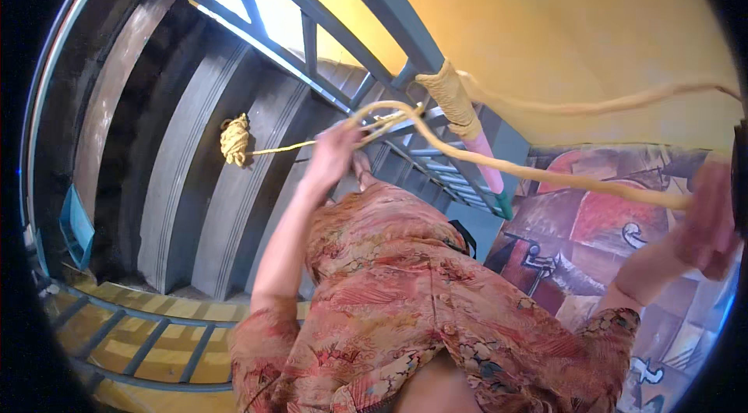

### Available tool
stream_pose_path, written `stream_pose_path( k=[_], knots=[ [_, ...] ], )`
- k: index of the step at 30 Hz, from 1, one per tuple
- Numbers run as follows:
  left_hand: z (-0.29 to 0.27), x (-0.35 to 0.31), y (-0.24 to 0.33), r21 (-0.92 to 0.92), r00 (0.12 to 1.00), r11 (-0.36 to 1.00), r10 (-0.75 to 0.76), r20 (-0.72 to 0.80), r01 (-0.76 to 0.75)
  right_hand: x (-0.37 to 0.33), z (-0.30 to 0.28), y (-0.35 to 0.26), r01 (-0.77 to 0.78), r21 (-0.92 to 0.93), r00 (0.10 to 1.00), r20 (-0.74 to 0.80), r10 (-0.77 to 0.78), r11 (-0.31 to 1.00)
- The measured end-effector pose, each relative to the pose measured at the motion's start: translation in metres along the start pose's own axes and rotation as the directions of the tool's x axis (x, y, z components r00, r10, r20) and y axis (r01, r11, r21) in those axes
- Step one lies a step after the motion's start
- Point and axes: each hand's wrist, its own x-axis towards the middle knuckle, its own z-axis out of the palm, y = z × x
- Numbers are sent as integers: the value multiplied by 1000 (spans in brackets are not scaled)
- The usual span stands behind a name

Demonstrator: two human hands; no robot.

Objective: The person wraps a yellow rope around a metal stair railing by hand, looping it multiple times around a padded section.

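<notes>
Yellow rope is wound in tight turns around the blue-grey handrail point(452, 101), forming a wrapped band point(449, 100). My left hand point(336, 154), left of the rail, is closed on the rope near the band. From there a loose length of rope point(538, 173) arches over and runs right to my right hand point(705, 222). That hand is stretched out at the far right, closed around the rope and smeared by motion. A second blurred strand point(592, 107) runs from the band toward the right edge. A thin line joins a rope ball point(234, 140) on a step to my left hand's area.
Below the rope band the rail carries pink point(485, 160) and green point(504, 206) wrapping. Dark grey stairs point(183, 148) fill the left, with another railing point(148, 343) at lower left. A yellow wall point(615, 31) and a painted mural point(600, 234) stand to the right.
</notes>
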Motion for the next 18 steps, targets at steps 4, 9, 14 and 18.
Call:
stream_pose_path(
  k=[4, 9, 14, 18],
  knots=[
    [-109, -87, -8, 398, 887, 897, 14, -462, 193, 18, 26, 110, -241, -45, 963, -134, 233, 970],
    [-249, -239, 22, 648, 619, 530, 264, -739, 548, 9, 87, 295, -520, 692, 632, -83, 770, 501],
    [-298, -363, 121, 404, 214, 571, 371, -904, 715, 9, 140, 453, -243, 956, 339, -75, 938, 164],
    [-343, -427, 146, 445, 320, 28, 656, -684, 895, 37, 140, 464, -122, 966, 390, -165, 906, 228]
  ],
)
